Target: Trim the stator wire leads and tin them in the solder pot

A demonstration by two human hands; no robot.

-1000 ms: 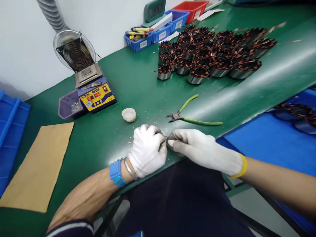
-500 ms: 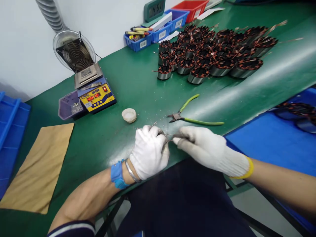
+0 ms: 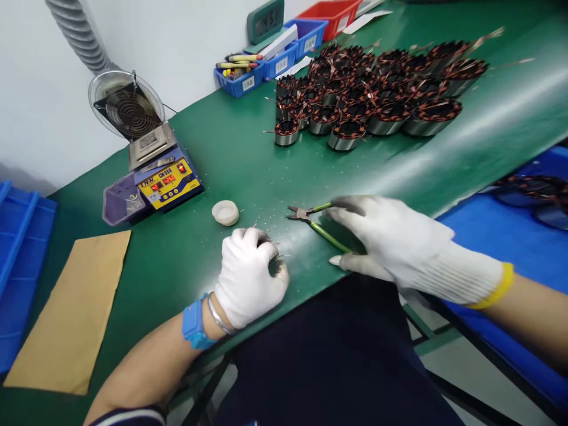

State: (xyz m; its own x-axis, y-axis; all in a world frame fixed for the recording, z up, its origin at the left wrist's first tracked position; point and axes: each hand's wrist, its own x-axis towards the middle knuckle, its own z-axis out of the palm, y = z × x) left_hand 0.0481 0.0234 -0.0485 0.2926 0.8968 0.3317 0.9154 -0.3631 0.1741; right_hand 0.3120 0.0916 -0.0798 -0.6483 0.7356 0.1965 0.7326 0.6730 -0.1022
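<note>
My left hand (image 3: pixel 251 278), in a white glove, is curled round a part that its fingers almost wholly hide. Thin wire ends (image 3: pixel 284 255) stick out of this grip toward the right. Over the green handles of the wire cutters (image 3: pixel 326 232) is my right hand (image 3: pixel 390 236), gloved and slightly blurred, its thumb and fingers spread apart around them. The cutters lie on the table with their jaws pointing left. A small white round cup (image 3: pixel 225 212) stands just beyond my left hand.
Many copper-wound stators (image 3: pixel 348 135) stand in rows at the back right. A solder pot with a digital display (image 3: pixel 168 183) is at the left, near brown cardboard (image 3: pixel 71 307). Blue bins (image 3: pixel 239 86) line the wall. A blue crate (image 3: pixel 488 236) holding more stators sits at right.
My right hand has let go of the wire ends by my left hand and moved right, onto the cutters' handles. My left hand keeps its grip. The whole view has shifted slightly.
</note>
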